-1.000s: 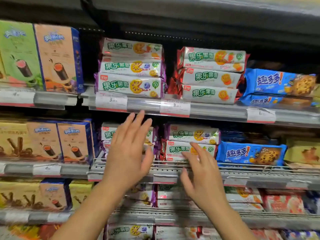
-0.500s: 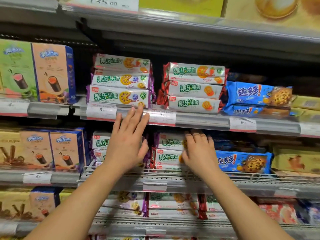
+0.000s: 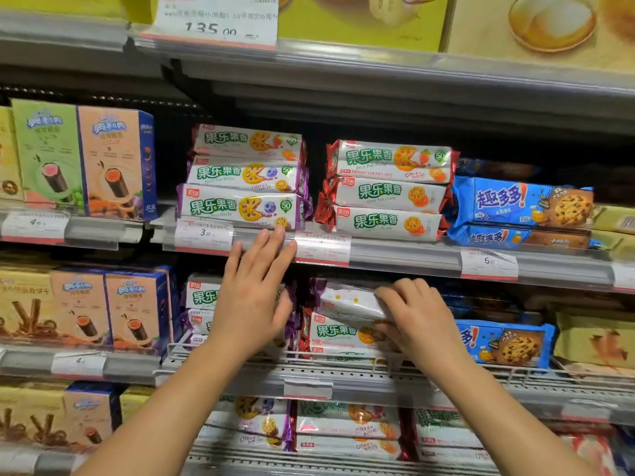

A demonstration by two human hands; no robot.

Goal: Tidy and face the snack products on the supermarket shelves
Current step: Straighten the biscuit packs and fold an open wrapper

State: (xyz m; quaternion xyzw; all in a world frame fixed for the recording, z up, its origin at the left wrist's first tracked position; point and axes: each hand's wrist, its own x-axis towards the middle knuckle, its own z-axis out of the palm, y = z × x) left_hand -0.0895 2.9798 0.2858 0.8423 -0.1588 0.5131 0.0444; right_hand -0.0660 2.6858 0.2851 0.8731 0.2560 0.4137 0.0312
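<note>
Biscuit packs fill the middle shelf (image 3: 343, 376), and the person's two hands are working on the two stacks just behind its wire front rail. The right hand (image 3: 417, 319) has its fingers curled over the top pack (image 3: 347, 300) of the red-ended stack (image 3: 338, 333), thumb underneath, gripping it. That pack is tilted, its plain white underside turned outward instead of its printed face, and it rests partly on the packs below. The left hand (image 3: 252, 300) lies flat with fingers straight against the front of the purple-ended stack (image 3: 202, 304), holding nothing; its fingertips reach up over the price strip (image 3: 395, 259) of the shelf above.

Judging from this, the step in hand is turning the tilted pack so its label faces out and setting it square on its stack. The wrapper looks glossy and slick, so a loose grip could let the pack slide forward over the low rail and drop. Pushing it back too hard might shove the packs beneath out of line or nudge the blue cookie pack (image 3: 505, 345) just beside the stack. The left fingertips could also dislodge a price tag (image 3: 323, 249) if the hand lifts carelessly.
</note>
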